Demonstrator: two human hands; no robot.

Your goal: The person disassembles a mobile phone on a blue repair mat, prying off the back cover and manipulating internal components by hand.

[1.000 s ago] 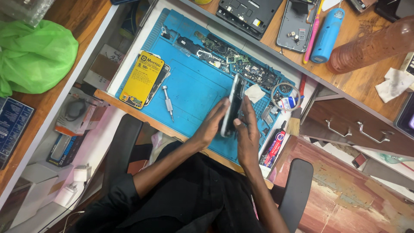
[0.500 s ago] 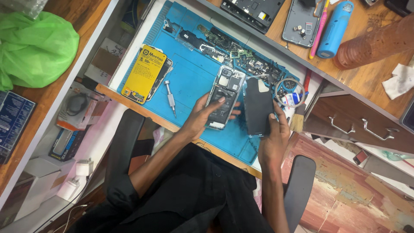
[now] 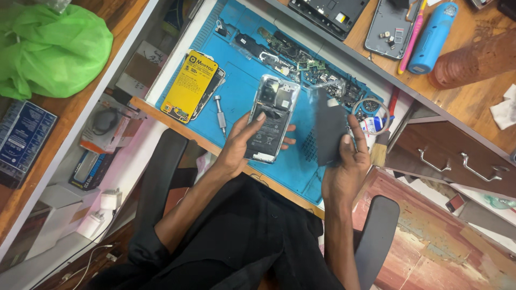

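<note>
1. A crumpled green plastic bag (image 3: 51,51) lies at the far left on the wooden desk top (image 3: 80,107).
2. A yellow rectangular phone battery (image 3: 189,86) rests on the left part of the blue silicone work mat (image 3: 242,70), with a small metal-tipped screwdriver (image 3: 220,115) just beside it.
3. The left hand (image 3: 239,147) grips an opened smartphone with its back removed (image 3: 271,118), fingers wrapped round its edges, held over the mat.
4. The right hand (image 3: 346,166) clasps a flat dark back cover panel (image 3: 329,131), apart from the phone.
5. A blue cylindrical tool (image 3: 431,37) lies on the desk at the upper right.
</note>
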